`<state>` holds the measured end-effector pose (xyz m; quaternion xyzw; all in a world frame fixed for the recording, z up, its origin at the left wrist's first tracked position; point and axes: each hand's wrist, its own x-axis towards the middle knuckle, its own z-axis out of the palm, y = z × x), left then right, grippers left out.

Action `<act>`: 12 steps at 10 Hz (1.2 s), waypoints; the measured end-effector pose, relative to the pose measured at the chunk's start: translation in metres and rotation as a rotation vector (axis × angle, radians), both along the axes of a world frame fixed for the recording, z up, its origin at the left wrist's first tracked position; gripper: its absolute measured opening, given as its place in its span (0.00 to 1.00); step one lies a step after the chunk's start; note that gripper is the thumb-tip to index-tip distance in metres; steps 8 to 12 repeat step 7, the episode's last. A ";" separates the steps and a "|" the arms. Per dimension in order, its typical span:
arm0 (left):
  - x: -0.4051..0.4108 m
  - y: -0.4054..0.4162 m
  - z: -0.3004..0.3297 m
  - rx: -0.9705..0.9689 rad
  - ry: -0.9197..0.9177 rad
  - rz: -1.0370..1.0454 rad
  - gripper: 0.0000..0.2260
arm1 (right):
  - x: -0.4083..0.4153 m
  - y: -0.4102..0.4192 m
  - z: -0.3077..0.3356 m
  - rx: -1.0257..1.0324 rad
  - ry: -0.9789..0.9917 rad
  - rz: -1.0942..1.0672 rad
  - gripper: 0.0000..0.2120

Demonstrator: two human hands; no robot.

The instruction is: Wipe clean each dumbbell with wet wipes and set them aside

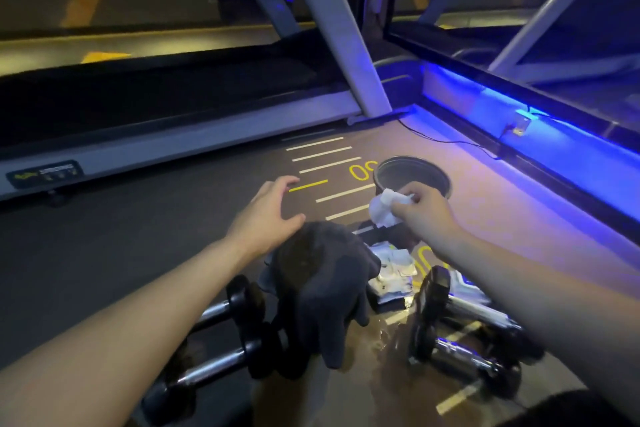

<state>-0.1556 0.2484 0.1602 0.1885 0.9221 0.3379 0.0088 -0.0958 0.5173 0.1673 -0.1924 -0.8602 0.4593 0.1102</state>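
Observation:
My right hand point(424, 211) pinches a crumpled white wet wipe point(384, 210) just in front of a round dark bin point(414, 177) on the floor. My left hand point(268, 215) hovers open, fingers spread, above the top of a dark cloth-covered object point(322, 288) in the middle. Two black dumbbells with chrome handles point(221, 333) lie on the floor at the lower left. Two more dumbbells point(460, 333) lie at the lower right, partly hidden by my right forearm. A white wipes packet point(393, 274) lies between them.
A treadmill point(173, 135) with a slanted grey upright runs along the left and back. A glass wall with a blue light strip point(519, 128) borders the right. A cable point(446, 140) trails across the floor. White and yellow lines mark the floor.

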 end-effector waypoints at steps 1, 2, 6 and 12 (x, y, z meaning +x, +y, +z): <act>-0.017 0.019 -0.008 0.020 -0.008 -0.016 0.26 | -0.015 0.014 -0.013 -0.067 -0.015 -0.020 0.05; -0.035 0.042 -0.017 0.051 -0.017 -0.024 0.24 | -0.031 0.024 -0.020 -0.116 -0.047 -0.043 0.06; -0.093 0.157 -0.062 0.406 -0.154 -0.066 0.14 | -0.078 0.093 -0.052 -0.504 0.136 -0.247 0.18; -0.097 0.168 -0.074 0.443 -0.130 -0.066 0.16 | -0.080 0.102 -0.053 -0.560 0.227 -0.207 0.25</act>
